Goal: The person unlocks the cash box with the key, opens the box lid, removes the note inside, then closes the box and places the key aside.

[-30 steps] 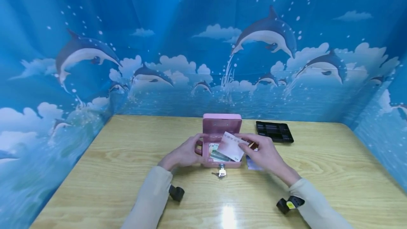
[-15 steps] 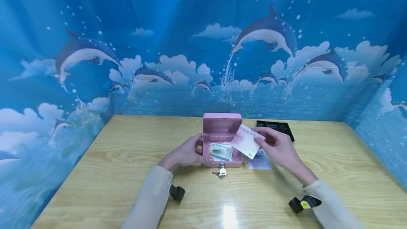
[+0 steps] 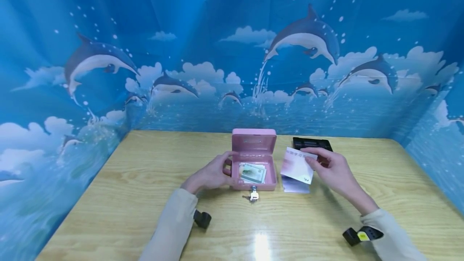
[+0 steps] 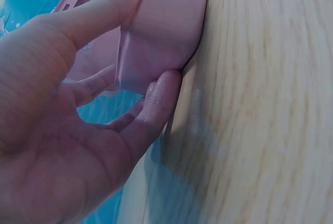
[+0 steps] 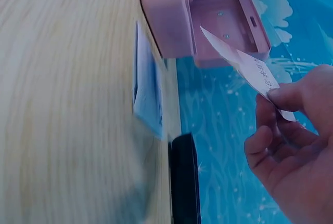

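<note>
Head view: right hand [image 3: 335, 170] pinching pink banknote [image 3: 298, 165] by its far edge, above another note [image 3: 295, 185] lying on worktop [image 3: 127, 196], just right of open pink cash box [image 3: 253, 164].

Left wrist view: left hand [image 4: 67, 130] steadying box, fingers [image 4: 158, 99] curled at its side.

Right wrist view: banknote looking thin, limp, probably light; gripping near the edge, gently, likely avoiding creases.

left hand [image 3: 212, 174] curled, right hand [image 3: 331, 168] pinching.
</note>
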`<move>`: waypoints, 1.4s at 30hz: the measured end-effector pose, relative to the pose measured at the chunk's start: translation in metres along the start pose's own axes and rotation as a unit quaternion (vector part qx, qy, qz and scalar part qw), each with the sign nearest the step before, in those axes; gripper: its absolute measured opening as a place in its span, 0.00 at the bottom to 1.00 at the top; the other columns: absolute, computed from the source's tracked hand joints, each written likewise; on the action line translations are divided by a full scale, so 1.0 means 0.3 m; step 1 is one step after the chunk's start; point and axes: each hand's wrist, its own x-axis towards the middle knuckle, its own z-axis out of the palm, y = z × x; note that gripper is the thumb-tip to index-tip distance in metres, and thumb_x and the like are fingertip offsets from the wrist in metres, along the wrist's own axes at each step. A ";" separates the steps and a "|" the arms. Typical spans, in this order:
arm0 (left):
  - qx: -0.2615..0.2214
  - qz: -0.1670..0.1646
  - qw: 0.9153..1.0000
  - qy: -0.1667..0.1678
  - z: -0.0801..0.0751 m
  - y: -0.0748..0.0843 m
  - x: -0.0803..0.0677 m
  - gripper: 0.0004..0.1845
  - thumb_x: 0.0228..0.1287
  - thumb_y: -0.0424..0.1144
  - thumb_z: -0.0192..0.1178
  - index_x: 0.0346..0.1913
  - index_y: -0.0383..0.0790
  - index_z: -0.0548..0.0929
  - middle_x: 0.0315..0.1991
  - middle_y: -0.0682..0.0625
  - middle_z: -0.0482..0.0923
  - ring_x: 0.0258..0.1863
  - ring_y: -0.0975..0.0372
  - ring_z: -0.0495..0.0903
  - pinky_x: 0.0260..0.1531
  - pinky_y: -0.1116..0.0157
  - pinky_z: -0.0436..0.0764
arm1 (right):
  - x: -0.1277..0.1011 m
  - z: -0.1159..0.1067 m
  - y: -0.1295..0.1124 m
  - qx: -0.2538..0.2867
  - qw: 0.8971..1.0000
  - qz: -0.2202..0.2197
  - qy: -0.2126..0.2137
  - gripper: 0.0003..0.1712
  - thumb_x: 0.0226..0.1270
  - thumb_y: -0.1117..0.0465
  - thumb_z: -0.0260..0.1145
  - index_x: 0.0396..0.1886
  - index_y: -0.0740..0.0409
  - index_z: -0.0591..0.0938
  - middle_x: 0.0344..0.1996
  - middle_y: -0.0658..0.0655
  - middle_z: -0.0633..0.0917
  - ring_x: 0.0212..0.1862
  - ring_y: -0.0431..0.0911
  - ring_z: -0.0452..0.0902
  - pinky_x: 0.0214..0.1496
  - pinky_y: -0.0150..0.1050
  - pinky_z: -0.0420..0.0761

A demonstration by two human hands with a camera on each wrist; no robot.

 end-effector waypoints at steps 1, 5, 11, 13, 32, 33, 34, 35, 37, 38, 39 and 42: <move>0.000 0.000 1.000 0.001 0.000 0.000 0.000 0.50 0.54 0.40 0.79 0.78 0.49 0.61 0.62 0.41 0.74 0.55 0.54 0.81 0.63 0.51 0.81 | -0.002 -0.005 0.005 -0.004 1.000 0.003 -0.001 0.17 0.78 0.59 0.61 0.62 0.52 0.83 0.43 0.60 0.87 0.29 0.41 0.73 0.25 0.32 0.73; 0.002 0.002 1.000 -0.001 0.000 0.000 0.000 0.50 0.54 0.39 0.78 0.78 0.49 0.61 0.62 0.41 0.75 0.55 0.54 0.82 0.62 0.52 0.82 | -0.011 -0.027 0.025 -0.017 1.000 0.012 -0.003 0.17 0.78 0.58 0.61 0.62 0.52 0.83 0.34 0.57 0.84 0.26 0.39 0.69 0.22 0.32 0.69; 0.003 0.001 1.000 -0.001 -0.001 -0.003 0.002 0.50 0.54 0.40 0.79 0.78 0.49 0.61 0.61 0.41 0.75 0.55 0.54 0.82 0.63 0.52 0.82 | -0.017 -0.054 0.056 -0.035 0.999 0.014 -0.001 0.17 0.78 0.57 0.61 0.62 0.52 0.83 0.30 0.55 0.83 0.26 0.39 0.68 0.19 0.33 0.65; 0.002 0.004 1.000 -0.002 -0.001 -0.003 0.002 0.50 0.54 0.40 0.78 0.78 0.49 0.61 0.61 0.41 0.75 0.55 0.54 0.82 0.63 0.52 0.82 | -0.018 -0.063 0.065 -0.038 0.999 0.013 0.000 0.17 0.78 0.58 0.62 0.61 0.52 0.84 0.28 0.54 0.81 0.26 0.39 0.69 0.19 0.33 0.66; 0.002 -0.004 1.000 -0.006 -0.002 0.003 0.005 0.51 0.53 0.40 0.79 0.78 0.50 0.61 0.61 0.42 0.75 0.56 0.54 0.81 0.64 0.51 0.81 | -0.019 -0.140 0.150 -0.079 0.995 0.024 -0.061 0.15 0.75 0.59 0.64 0.57 0.55 0.85 0.37 0.56 0.86 0.29 0.38 0.72 0.22 0.33 0.70; -0.003 -0.004 1.000 -0.009 -0.004 0.003 0.006 0.51 0.53 0.39 0.79 0.78 0.50 0.61 0.61 0.42 0.75 0.55 0.54 0.81 0.63 0.51 0.81 | -0.018 -0.141 0.157 -0.083 0.994 0.024 -0.066 0.15 0.75 0.60 0.65 0.57 0.55 0.85 0.39 0.57 0.87 0.30 0.38 0.72 0.23 0.33 0.71; -0.006 -0.001 1.000 -0.012 -0.006 0.003 0.005 0.51 0.53 0.39 0.79 0.78 0.49 0.60 0.61 0.41 0.75 0.55 0.54 0.81 0.63 0.52 0.82 | -0.018 -0.142 0.164 -0.086 0.993 0.024 -0.071 0.15 0.74 0.61 0.65 0.57 0.56 0.86 0.40 0.57 0.87 0.30 0.37 0.73 0.23 0.32 0.71; -0.010 0.001 1.000 -0.016 -0.008 0.002 0.005 0.51 0.53 0.38 0.79 0.78 0.48 0.60 0.61 0.41 0.75 0.55 0.54 0.82 0.62 0.52 0.82 | -0.017 -0.142 0.171 -0.088 0.993 0.023 -0.075 0.15 0.73 0.63 0.66 0.57 0.56 0.86 0.42 0.58 0.88 0.31 0.36 0.74 0.24 0.32 0.72; -0.017 0.001 1.000 -0.022 -0.012 0.002 0.004 0.51 0.53 0.37 0.79 0.78 0.47 0.60 0.60 0.41 0.75 0.54 0.54 0.82 0.61 0.54 0.83 | -0.016 -0.142 0.180 -0.091 0.992 0.019 -0.083 0.16 0.71 0.66 0.66 0.56 0.57 0.86 0.44 0.60 0.88 0.31 0.35 0.74 0.25 0.32 0.73; -0.019 0.002 1.000 -0.024 -0.014 0.002 0.003 0.51 0.53 0.37 0.78 0.77 0.47 0.60 0.60 0.41 0.75 0.54 0.54 0.82 0.60 0.54 0.83 | -0.015 -0.142 0.184 -0.093 0.992 0.019 -0.086 0.16 0.70 0.67 0.66 0.56 0.57 0.86 0.45 0.61 0.88 0.32 0.35 0.75 0.26 0.32 0.74; -0.020 0.001 0.999 -0.025 -0.016 0.002 0.003 0.51 0.54 0.37 0.78 0.77 0.47 0.60 0.60 0.42 0.74 0.53 0.55 0.82 0.59 0.55 0.84 | -0.014 -0.143 0.187 -0.093 0.991 0.018 -0.089 0.16 0.70 0.67 0.66 0.56 0.57 0.86 0.46 0.62 0.88 0.32 0.35 0.75 0.27 0.32 0.74; -0.017 0.000 1.000 -0.025 -0.020 0.003 0.004 0.50 0.53 0.37 0.79 0.77 0.48 0.60 0.61 0.42 0.74 0.53 0.55 0.81 0.58 0.55 0.84 | -0.010 -0.144 0.199 -0.100 0.991 0.010 -0.093 0.15 0.69 0.68 0.66 0.54 0.57 0.87 0.46 0.62 0.89 0.32 0.34 0.76 0.28 0.31 0.76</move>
